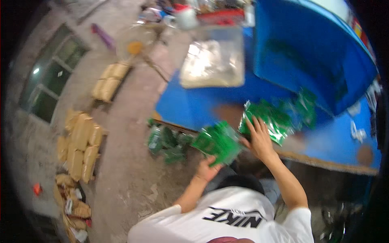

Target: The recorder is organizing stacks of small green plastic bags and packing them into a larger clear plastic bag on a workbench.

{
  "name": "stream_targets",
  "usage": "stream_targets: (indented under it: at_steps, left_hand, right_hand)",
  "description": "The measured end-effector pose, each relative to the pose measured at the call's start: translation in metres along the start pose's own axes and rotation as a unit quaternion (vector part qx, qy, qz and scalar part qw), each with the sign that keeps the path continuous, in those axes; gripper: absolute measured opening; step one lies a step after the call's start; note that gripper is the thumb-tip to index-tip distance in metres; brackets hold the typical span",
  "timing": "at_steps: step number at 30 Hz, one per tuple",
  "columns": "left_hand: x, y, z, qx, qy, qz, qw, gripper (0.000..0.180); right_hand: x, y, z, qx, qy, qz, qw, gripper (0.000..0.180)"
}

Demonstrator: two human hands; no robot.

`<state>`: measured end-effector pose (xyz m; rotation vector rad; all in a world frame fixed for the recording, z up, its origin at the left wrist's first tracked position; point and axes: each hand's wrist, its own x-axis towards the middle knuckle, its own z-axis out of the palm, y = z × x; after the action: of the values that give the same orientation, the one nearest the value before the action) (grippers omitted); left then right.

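My left hand (206,168) is shut on a green plastic packet (218,142), held just off the near edge of the blue table (190,106). My right hand (259,138) lies with fingers spread on a heap of similar green packets (272,117) on the table's front edge. More of these packets (304,106) lie blurred further back on the table. Both forearms rise from my white T-shirt (227,220) at the bottom of the view.
Several green packets (168,142) lie on the concrete floor below the table's left corner. A clear plastic bin (212,60) and a big blue tub (312,52) stand on the table. Tan sacks (81,141) are stacked along the left wall near a window (48,77).
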<state>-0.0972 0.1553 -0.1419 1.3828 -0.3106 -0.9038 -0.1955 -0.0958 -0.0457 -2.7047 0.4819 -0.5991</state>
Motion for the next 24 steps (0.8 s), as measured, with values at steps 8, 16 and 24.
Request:
stream_targets:
  at_steps: [8,16,24]
  left_hand:
    - [-0.011,-0.031,-0.027,-0.127,-0.061,0.026,0.99,0.051]
    - [0.018,0.016,-0.009,-0.683,-0.255,-0.139,0.67,0.061]
    - [0.026,-0.001,0.008,-0.477,-0.202,-0.072,0.852,0.066]
  right_hand:
    - [-0.041,0.024,0.01,0.096,-0.042,-0.184,0.977,0.058]
    - [-0.014,-0.051,0.002,0.447,0.202,0.235,0.839,0.026]
    - [-0.034,-0.045,-0.014,0.449,-0.081,0.194,0.869,0.035]
